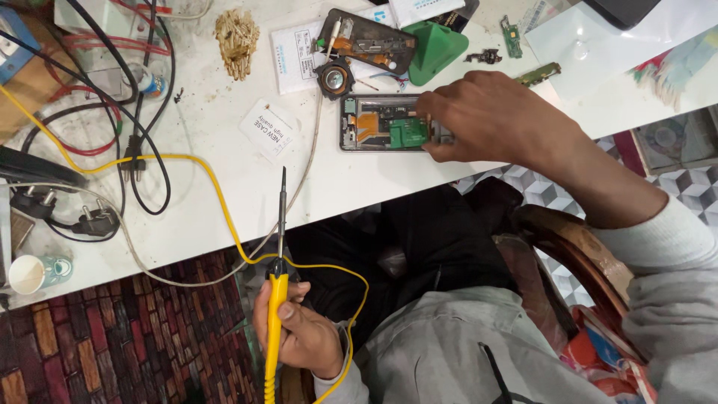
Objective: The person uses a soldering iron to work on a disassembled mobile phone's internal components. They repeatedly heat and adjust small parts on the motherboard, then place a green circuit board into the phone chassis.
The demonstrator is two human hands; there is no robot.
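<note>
An opened phone (378, 123) lies on the white table (224, 187), its inside showing an orange flex strip and a green board (407, 132). My right hand (486, 120) rests on the phone's right end, fingers pressing on its edge and covering that part. Below the table edge, my left hand (303, 337) grips the yellow handle of a soldering iron (277, 295). Its thin dark tip points up over the table's front edge, well left of the phone. The yellow cord loops around my left hand and runs across the table.
Behind the phone lie another opened phone shell (366, 41), a round speaker part (333, 77), a green wedge-shaped piece (434, 49) and small circuit boards (511, 36). A white packet (271, 129) and a fibrous bundle (237, 41) sit to the left. Cables and plugs (90, 217) and a paper cup (34, 273) crowd the far left.
</note>
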